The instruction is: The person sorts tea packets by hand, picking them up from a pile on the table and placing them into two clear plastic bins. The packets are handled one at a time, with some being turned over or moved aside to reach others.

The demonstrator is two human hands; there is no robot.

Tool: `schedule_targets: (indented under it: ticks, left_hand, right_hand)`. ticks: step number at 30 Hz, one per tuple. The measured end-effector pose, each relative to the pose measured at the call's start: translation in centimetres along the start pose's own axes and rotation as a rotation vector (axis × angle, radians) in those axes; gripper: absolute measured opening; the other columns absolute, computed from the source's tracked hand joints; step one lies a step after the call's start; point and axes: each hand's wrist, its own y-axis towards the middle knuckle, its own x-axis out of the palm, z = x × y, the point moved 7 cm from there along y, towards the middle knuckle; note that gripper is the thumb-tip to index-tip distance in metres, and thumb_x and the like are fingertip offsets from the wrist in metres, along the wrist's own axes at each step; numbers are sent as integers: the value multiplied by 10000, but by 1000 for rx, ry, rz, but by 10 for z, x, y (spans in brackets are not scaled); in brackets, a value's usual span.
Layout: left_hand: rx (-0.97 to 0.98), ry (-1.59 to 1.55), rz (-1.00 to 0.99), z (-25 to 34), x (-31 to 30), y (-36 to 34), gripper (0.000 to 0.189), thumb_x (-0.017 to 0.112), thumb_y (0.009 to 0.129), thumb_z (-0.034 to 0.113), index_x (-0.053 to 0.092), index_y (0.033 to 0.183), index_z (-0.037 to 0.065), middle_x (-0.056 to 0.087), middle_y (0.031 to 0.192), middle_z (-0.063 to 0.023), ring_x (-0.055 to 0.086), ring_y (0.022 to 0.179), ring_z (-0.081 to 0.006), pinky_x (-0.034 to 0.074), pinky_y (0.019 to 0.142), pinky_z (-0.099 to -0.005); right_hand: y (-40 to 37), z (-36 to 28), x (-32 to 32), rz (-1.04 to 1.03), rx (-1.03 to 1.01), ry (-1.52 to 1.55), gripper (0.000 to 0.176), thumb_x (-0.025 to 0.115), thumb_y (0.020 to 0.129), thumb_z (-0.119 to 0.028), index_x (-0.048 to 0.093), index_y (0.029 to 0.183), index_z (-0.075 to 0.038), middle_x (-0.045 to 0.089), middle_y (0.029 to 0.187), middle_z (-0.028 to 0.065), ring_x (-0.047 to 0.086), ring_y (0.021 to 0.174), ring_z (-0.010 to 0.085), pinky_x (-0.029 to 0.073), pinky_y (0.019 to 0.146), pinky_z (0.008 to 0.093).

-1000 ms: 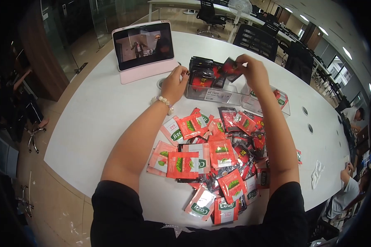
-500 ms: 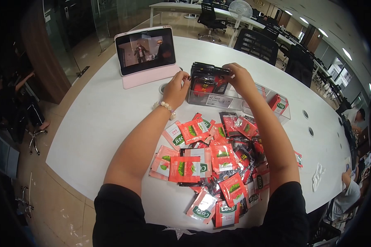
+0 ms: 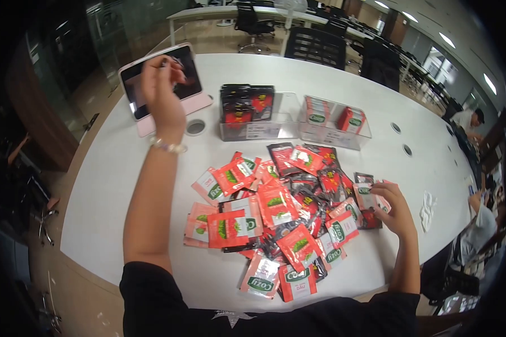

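Note:
My left hand (image 3: pixel 164 92) is raised in front of the tablet (image 3: pixel 132 84), covering part of its screen. Its fingers are loosely bent and apart, holding nothing; whether they touch the screen cannot be made out. At the right side of the sachet pile, my right hand (image 3: pixel 397 212) has thumb and fingers apart over a Cozy sachet (image 3: pixel 366 194). Red-and-white Cozy sachets (image 3: pixel 226 229) and black-and-red sachets (image 3: pixel 333 182) lie mixed in the pile. Behind them, black sachets (image 3: pixel 246 106) stand upright in a clear box (image 3: pixel 264 132).
A second clear compartment (image 3: pixel 334 137) holds red Cozy sachets in two groups. The tablet's pink cover rests on the white table (image 3: pixel 104 185). A round cable hole (image 3: pixel 195 127) lies near it. Crumpled white tissue (image 3: pixel 428 210) is at the right. Chairs and other people are beyond the table.
My left hand has left the box of black sachets and risen to the tablet. My right hand has gone from those sachets to the pile's right edge. The view has shifted.

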Motion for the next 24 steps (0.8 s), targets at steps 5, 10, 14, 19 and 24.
schedule_targets:
  ticks: [5,10,14,19,24]
  left_hand:
    - [1117,310,-676,179,59,-60,382,533,903,473,563,941,95,564,908,-116,536,754,-243,435,618,-432]
    - [1640,311,-533,261,72,-144,293,473,923,438,494,843,157,476,722,15,487,655,-144,374,604,-347]
    - [1726,-59,-405,285,83,-163,287,542,885,309,543,664,127,542,571,56,488,453,-51,387,541,-270]
    - [1660,-219,-430,292,72,-170,260,533,892,227,527,658,114,550,585,81,462,430,-23,370,539,-262]
    - [835,-553,-996,316,67,-148,253,529,843,93,481,596,115,500,574,-7,508,506,-124,346,487,-291]
  right_hand:
    - [-70,82,29,22,367,43,668,626,739,-131,402,1368,-125,317,1452,186,257,1354,390,204,1111,476]
    - [-67,61,58,-109,376,-195,761,602,800,-412,300,1437,-127,177,1506,235,126,1392,441,84,1110,574]
    - [-47,31,81,-132,212,-262,747,573,828,-446,313,1415,-64,210,1486,243,154,1386,430,98,1109,574]
    - [-19,-20,78,5,22,94,609,611,821,-339,426,1326,-55,381,1395,210,355,1304,356,240,1094,490]
    - [-14,84,13,326,456,143,374,590,853,-308,583,1110,-37,598,1104,149,559,1040,322,436,906,395]
